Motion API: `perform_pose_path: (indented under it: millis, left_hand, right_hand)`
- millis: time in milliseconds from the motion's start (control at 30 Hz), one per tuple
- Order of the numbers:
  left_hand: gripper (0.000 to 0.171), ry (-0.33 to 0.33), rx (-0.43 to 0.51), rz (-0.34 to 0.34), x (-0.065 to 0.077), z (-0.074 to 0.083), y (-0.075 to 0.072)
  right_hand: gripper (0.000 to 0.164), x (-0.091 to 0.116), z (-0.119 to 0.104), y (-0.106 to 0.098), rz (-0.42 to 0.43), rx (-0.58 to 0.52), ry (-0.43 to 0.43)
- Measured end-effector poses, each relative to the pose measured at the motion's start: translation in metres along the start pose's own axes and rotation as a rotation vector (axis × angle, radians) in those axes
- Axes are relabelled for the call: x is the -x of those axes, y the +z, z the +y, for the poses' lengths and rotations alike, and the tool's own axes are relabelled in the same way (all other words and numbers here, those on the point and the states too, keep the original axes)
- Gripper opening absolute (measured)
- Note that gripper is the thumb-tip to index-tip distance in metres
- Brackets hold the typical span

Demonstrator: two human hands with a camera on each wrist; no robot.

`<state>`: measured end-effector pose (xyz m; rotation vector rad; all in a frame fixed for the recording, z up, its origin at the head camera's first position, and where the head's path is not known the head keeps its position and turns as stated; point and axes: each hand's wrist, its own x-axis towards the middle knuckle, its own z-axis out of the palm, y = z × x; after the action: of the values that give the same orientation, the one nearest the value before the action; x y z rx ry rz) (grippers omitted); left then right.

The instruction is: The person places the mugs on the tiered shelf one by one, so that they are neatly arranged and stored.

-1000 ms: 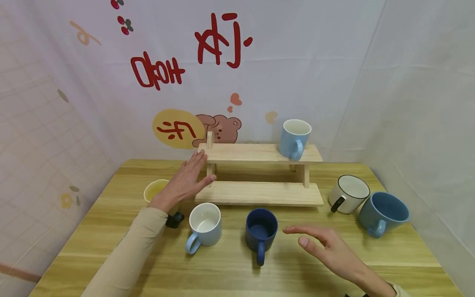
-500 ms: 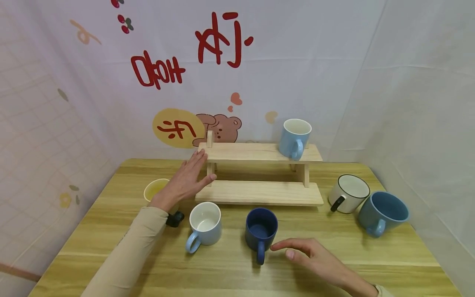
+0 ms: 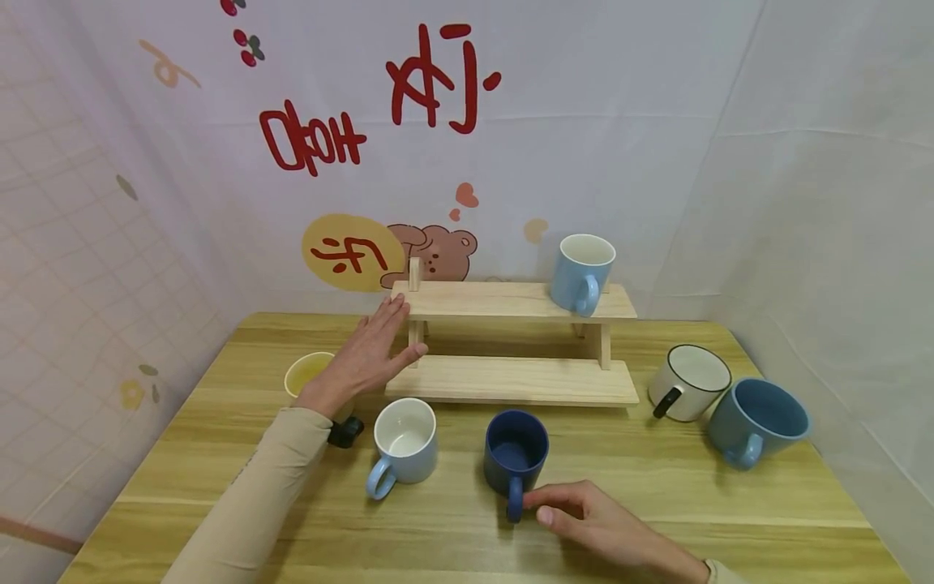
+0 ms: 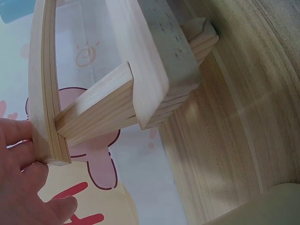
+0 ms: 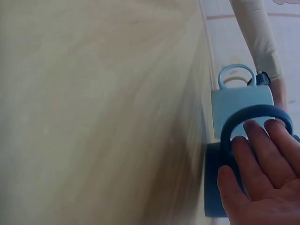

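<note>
Head looks down, wrists close-up: left shares shelf (image 3: pixel 511 380), right navy mug (image 3: pixel 515 454).

1. The head view is bright and evenly lit, seemingly from above, with a faint lilac cast on the white printed fabric backdrop (image 3: pixel 584 146).
2. Soft-edged shade fills the gap within the pale two-tier wooden shelf (image 3: pixel 511 380) and lies below the person's bare right hand (image 3: pixel 598 523) on the yellowish wood-grain tabletop (image 3: pixel 438 547).
3. The left wrist view is dimmer; the shelf's end face turns grey, its boards bow slightly, and pale sheen streaks the tabletop.
4. The right wrist view is hazy, the tabletop blurred, with brownish shadow beside the navy-blue ceramic mug (image 5: pixel 214 183).
</note>
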<state>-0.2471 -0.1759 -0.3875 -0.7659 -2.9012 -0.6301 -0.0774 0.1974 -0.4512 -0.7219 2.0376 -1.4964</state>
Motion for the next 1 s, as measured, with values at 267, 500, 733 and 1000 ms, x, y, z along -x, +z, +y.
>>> perform_pose_path:
  millis: [267,500,733,1000]
  left_hand:
    - [0.089,0.002,-0.007,0.01,0.0,0.0,0.0]
    - [0.09,-0.007,0.001,0.0,0.001,0.001,0.0]
    - [0.089,-0.01,0.002,-0.005,0.002,0.001,0.001]
    - [0.091,-0.006,0.004,0.0,0.0,0.0,0.001]
  right_hand:
    - [0.035,-0.012,0.005,0.011,-0.069,-0.115,-0.083]
    - [0.032,-0.013,0.003,0.011,-0.062,-0.155,-0.07]
    - [0.028,-0.007,0.001,0.008,0.045,-0.11,-0.016]
    - [0.026,0.0,0.002,0.003,0.15,-0.083,-0.095]
